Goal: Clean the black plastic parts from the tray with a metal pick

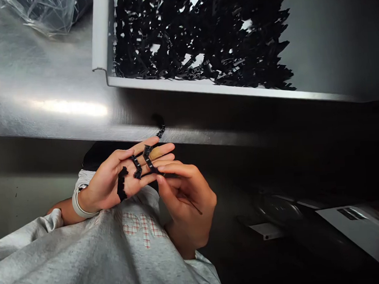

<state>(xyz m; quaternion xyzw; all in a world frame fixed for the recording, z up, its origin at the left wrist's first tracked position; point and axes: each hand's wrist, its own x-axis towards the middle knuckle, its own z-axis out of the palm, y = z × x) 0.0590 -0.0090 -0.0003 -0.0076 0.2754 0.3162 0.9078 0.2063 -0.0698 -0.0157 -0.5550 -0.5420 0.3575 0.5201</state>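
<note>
My left hand (130,173) is palm up with its fingers stretched out flat. Several small black plastic parts lie across it: a jagged one (122,184) near the heel of the palm, a bent one (136,167) by the thumb tip, and a longer angled part (148,156) over the fingers. My right hand (188,195) pinches the lower end of that longer part between thumb and fingertips. Another black part (161,131) rests on the table edge just beyond my left fingertips.
A white tray (173,84) with a heap of black parts (183,35) stands on the metal table (44,73). A clear plastic bag (51,15) lies at the back left. Down to the right, in shadow, is a white sheet-like object (358,230).
</note>
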